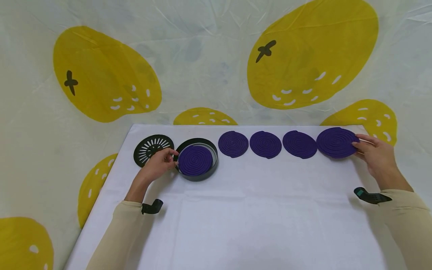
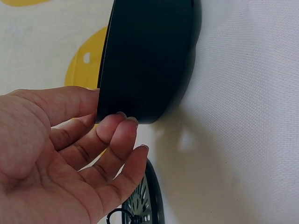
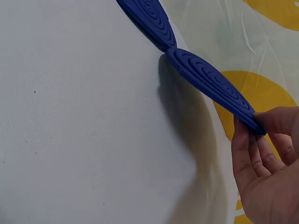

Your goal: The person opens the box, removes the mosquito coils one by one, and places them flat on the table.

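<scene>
A purple spiral mosquito coil [image 1: 195, 160] lies inside a round dark tin [image 1: 199, 179]. My left hand [image 1: 158, 163] pinches the left edge of this tin between thumb and fingers, as the left wrist view shows at the tin wall [image 2: 145, 60]. At the far right, my right hand [image 1: 378, 153] grips the outer edge of another mosquito coil [image 1: 335, 143]. In the right wrist view that coil [image 3: 210, 81] is tilted, its held side raised above the table and its other end against the neighbouring coil [image 3: 149, 18].
Three more purple coils [image 1: 233, 144] lie in a row between the tin and the held coil. Partly behind my left hand is a slotted black lid [image 1: 153, 147]. Beyond the white-covered table [image 1: 253, 225] hangs a cloth [image 1: 202, 48] printed with yellow fruit.
</scene>
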`<state>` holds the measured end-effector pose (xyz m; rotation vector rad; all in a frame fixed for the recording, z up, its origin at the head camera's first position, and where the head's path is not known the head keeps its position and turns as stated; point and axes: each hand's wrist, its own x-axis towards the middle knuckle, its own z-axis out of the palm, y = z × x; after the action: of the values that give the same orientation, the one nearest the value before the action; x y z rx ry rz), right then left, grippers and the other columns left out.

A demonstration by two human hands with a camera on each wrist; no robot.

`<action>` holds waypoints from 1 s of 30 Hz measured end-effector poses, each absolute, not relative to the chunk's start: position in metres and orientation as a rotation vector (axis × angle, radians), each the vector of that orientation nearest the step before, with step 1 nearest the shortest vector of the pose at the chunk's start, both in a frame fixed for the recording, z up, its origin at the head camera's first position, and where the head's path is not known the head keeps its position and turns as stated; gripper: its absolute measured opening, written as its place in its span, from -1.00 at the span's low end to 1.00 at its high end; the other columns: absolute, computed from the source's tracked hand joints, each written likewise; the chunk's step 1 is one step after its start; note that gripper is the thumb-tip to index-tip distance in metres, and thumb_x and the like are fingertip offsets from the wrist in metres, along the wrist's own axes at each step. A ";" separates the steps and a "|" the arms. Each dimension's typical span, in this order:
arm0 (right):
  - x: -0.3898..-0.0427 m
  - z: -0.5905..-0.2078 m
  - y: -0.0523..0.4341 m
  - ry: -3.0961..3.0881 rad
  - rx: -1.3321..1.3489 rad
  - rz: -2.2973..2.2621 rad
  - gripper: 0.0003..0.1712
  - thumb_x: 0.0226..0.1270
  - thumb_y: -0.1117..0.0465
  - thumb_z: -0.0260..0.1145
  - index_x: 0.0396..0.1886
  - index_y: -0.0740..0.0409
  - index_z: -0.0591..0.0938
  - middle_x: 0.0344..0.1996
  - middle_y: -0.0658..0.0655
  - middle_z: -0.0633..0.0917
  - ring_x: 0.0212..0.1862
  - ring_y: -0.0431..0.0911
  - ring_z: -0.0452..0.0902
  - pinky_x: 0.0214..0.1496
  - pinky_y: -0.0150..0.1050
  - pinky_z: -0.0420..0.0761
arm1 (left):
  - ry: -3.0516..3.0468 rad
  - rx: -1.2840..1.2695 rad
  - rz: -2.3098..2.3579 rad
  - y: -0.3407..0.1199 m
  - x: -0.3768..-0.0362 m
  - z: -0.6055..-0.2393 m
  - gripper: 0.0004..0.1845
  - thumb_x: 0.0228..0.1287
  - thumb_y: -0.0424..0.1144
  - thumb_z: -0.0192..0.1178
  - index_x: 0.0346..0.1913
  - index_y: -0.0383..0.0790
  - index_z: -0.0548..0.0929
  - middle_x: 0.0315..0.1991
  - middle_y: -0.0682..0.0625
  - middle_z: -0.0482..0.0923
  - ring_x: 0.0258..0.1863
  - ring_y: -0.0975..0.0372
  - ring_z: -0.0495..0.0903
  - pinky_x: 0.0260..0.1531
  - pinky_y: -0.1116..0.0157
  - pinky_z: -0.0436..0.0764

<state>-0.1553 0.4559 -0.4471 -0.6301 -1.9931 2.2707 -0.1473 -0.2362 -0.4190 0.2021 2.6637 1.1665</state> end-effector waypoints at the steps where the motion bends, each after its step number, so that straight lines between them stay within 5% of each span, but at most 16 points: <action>1: -0.155 -0.447 0.457 -2.005 -0.643 2.259 -0.66 0.29 0.28 0.45 0.04 -0.11 0.74 -0.34 -0.24 0.74 -0.32 -0.34 0.68 -0.33 -0.43 0.67 | 2.664 0.203 1.166 -0.236 -0.147 -0.419 -0.61 0.36 -0.34 0.28 0.21 -0.32 0.57 -0.31 -0.07 0.46 -0.32 0.13 0.43 -0.33 0.22 0.45; 7: -0.153 -0.446 0.459 -2.053 -0.663 2.202 -0.60 0.29 0.39 0.42 0.03 -0.13 0.71 -0.35 -0.28 0.70 -0.34 -0.41 0.65 -0.31 -0.48 0.65 | 2.661 0.202 1.168 -0.236 -0.147 -0.419 -0.61 0.36 -0.34 0.28 0.21 -0.32 0.56 -0.30 -0.07 0.46 -0.32 0.13 0.43 -0.34 0.23 0.45; 14: -0.155 -0.451 0.463 -2.357 -0.775 1.911 -0.24 0.39 0.29 0.35 0.55 0.02 0.34 -0.10 -0.27 0.53 -0.30 -0.54 0.53 -0.27 -0.57 0.60 | 2.659 0.206 1.175 -0.237 -0.148 -0.420 -0.62 0.36 -0.35 0.28 0.21 -0.33 0.57 -0.31 -0.07 0.45 -0.33 0.13 0.43 -0.35 0.24 0.45; 22: -0.155 -0.453 0.463 -2.597 -0.782 1.655 -0.25 0.52 0.21 0.23 0.61 0.04 0.20 0.31 -0.05 0.44 -0.14 -0.51 0.41 -0.19 -0.62 0.56 | 2.657 0.200 1.169 -0.237 -0.148 -0.421 -0.61 0.37 -0.35 0.28 0.21 -0.32 0.57 -0.30 -0.07 0.45 -0.32 0.12 0.43 -0.35 0.23 0.45; 30: -0.155 -0.450 0.459 -2.673 -0.732 1.571 -0.28 0.55 0.27 0.16 0.62 0.08 0.16 0.36 0.09 0.39 -0.13 -0.50 0.39 -0.16 -0.62 0.56 | 2.655 0.191 1.162 -0.237 -0.148 -0.419 -0.61 0.37 -0.33 0.28 0.22 -0.30 0.57 -0.30 -0.07 0.46 -0.32 0.12 0.43 -0.35 0.22 0.46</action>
<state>-0.1549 0.4594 -0.4500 -0.7321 -2.6729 1.5708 -0.1481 -0.2373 -0.4195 0.1911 2.6549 1.1622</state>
